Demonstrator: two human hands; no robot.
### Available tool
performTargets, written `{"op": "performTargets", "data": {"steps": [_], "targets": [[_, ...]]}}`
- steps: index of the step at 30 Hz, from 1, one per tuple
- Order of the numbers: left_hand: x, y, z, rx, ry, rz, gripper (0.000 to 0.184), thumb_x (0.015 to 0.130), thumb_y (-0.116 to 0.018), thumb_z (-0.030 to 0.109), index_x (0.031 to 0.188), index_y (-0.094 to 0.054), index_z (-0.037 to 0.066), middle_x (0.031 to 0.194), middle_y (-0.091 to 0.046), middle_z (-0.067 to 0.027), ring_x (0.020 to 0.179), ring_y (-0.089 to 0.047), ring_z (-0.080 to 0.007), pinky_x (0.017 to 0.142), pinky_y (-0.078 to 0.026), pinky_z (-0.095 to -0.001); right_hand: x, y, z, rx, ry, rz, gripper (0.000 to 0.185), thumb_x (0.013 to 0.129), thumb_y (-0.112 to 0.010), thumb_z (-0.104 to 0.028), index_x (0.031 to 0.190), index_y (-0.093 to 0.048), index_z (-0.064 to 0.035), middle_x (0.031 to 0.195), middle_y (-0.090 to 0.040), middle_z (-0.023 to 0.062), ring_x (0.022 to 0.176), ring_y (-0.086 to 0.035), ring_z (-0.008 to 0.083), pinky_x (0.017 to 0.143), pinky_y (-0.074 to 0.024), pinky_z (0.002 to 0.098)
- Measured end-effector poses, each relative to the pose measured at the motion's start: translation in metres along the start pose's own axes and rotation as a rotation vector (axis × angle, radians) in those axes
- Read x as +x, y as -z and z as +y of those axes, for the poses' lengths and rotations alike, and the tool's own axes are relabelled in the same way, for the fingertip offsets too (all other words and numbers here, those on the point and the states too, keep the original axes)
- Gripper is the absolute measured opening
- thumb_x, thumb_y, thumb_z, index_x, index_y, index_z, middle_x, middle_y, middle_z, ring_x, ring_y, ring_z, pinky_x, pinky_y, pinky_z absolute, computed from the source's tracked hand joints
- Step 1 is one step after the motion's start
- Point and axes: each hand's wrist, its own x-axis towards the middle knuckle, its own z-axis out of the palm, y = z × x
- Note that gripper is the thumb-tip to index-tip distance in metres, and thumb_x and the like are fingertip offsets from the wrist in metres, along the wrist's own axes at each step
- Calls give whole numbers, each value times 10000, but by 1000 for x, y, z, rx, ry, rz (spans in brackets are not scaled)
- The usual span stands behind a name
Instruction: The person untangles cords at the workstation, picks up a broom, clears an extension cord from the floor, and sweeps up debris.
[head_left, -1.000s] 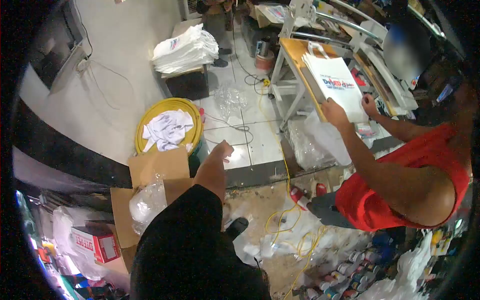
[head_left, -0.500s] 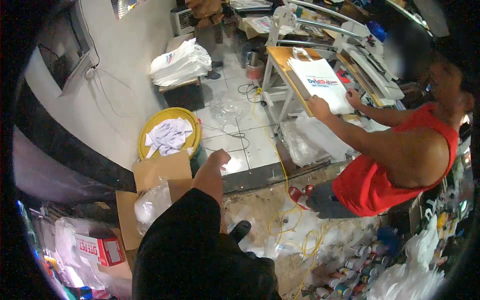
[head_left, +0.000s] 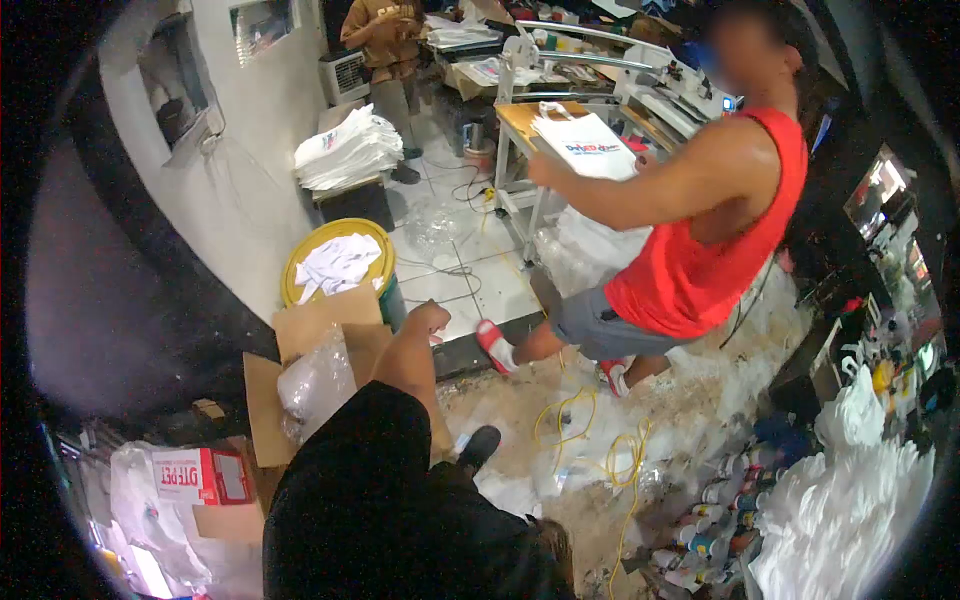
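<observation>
My left hand (head_left: 428, 320) hangs at the end of a bare forearm below a black sleeve, with its fingers curled in. Whatever it may hold is hidden. It is nearest to an open cardboard box (head_left: 270, 405) with clear plastic wrap (head_left: 318, 385) inside. Just beyond stands a drum with a yellow lid (head_left: 299, 252), and a crumpled white cloth (head_left: 338, 264) lies on that lid. My right hand is out of view.
A co-worker in a red tank top (head_left: 690, 270) stands beside a press table with a printed white bag (head_left: 585, 140). Stacked white bags (head_left: 348, 150) rest by the wall. A yellow cord (head_left: 625, 460) trails over the floor. Another person (head_left: 385, 45) stands at the back.
The co-worker in red has stepped left and turned, one foot now near the floor's dark step. Their hands have left the bag's front edge. My left hand stays curled, slightly further left.
</observation>
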Motion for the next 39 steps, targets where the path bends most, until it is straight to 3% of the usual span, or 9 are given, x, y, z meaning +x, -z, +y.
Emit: {"op": "performTargets", "data": {"steps": [2, 4, 8, 12, 15, 18, 22, 35, 39], "targets": [[-23, -8, -19, 236, -313, -83, 62, 726, -555, 61, 665, -554, 49, 566, -474, -76, 551, -552, -188, 533, -555, -349, 0, 6, -3, -74, 36, -41, 275, 876, -563, -272, 1033, -603, -50, 965, -622, 92, 836, -576, 226, 782, -486, 353], [-111, -9, 47, -332, 265, -14, 105, 747, -605, 150, 680, -595, 69, 586, -532, -80, 532, -534, -191, 510, -532, -374, 2, 10, -7, -145, 78, -84, 273, 875, -562, -269, 1033, -603, -50, 965, -621, 89, 838, -575, 222, 781, -485, 349], [-120, -27, 15, -132, 447, -55, 179, 761, -613, 225, 667, -625, 73, 616, -583, -88, 530, -534, -201, 496, -509, -404, 9, 8, -19, -282, 146, -180, 271, 873, -559, -264, 1032, -605, -50, 963, -619, 84, 841, -574, 215, 779, -483, 340], [-149, -61, -32, 606, -155, -483, 309, 816, -595, 298, 1034, -602, 79, 699, -564, -53, 597, -541, -139, 447, -444, -338, 13, 6, -26, -393, 181, -252, 269, 871, -556, -259, 1031, -606, -49, 961, -616, 79, 845, -573, 208, 777, -481, 330], [-225, -105, -83, -601, 40, -194, 378, 817, -589, 315, 1129, -591, 103, 814, -611, -76, 684, -599, -169, 498, -455, -341, 12, 1, -27, -451, 198, -273, 267, 869, -553, -255, 1031, -607, -49, 960, -615, 75, 848, -573, 203, 775, -479, 324], [-237, -173, -87, 814, -362, -437, 367, 756, -563, 306, 1055, -624, 103, 818, -638, -137, 673, -597, -259, 566, -468, -420, 9, -8, -25, -499, 202, -287, 266, 868, -551, -251, 1030, -608, -49, 958, -613, 71, 850, -572, 198, 774, -478, 317], [-318, -182, -81, 521, -111, -767, 574, 795, -576, 357, 1285, -451, 86, 1034, -624, -174, 910, -606, -309, 751, -486, -437, 3, -26, -20, -558, 203, -308, 264, 865, -548, -246, 1029, -610, -49, 957, -611, 65, 854, -571, 191, 771, -476, 308], [-337, -101, -173, 539, -164, -850, 517, 746, -591, 356, 1121, -572, 0, 1088, -593, -200, 995, -572, -310, 831, -453, -398, -19, -84, 7, -706, 224, -372, 259, 858, -538, -230, 1027, -614, -48, 951, -604, 48, 866, -568, 168, 764, -470, 278], [-330, -91, -173, 438, -253, -413, 518, 747, -604, 336, 1154, -546, 21, 1128, -575, -206, 1050, -554, -328, 886, -438, -394, -28, -97, 17, -752, 239, -369, 258, 856, -535, -224, 1026, -616, -48, 949, -602, 43, 869, -567, 161, 762, -468, 269]]}}
